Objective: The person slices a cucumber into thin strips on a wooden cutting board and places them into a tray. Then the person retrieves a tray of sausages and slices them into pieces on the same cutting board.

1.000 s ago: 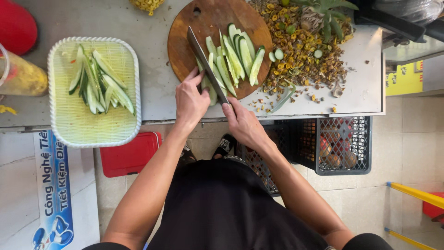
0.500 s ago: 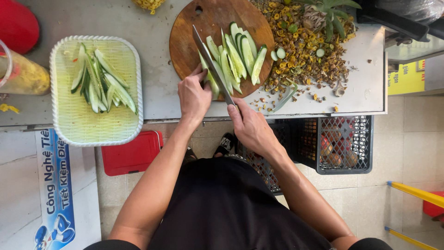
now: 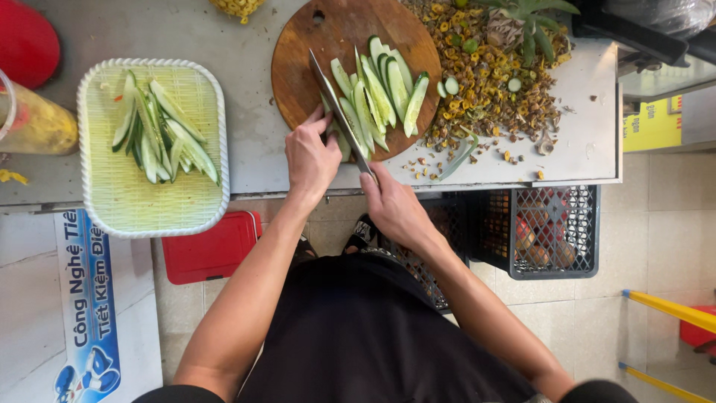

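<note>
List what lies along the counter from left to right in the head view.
Red lid → yellow-filled container → pale tray of cucumber strips → left hand → knife → cucumber slices on board → heap of peelings.

A grey, worn metal counter (image 3: 253, 142) runs across the top of the frame, its front edge ending at the right in a white corner. On it, at upper centre, lies a round brown wooden chopping board (image 3: 306, 67). At the left sits a pale green rectangular woven plastic tray with a white rim (image 3: 119, 201), overhanging the front edge. Right of the board spreads a heap of brownish-yellow fruit peelings and scraps (image 3: 485, 82) — crumbs trail toward the counter's edge. At far left stand a yellow-filled clear plastic container (image 3: 33, 127) and, in the upper left corner, a red round lid-like object (image 3: 26, 41).
</note>
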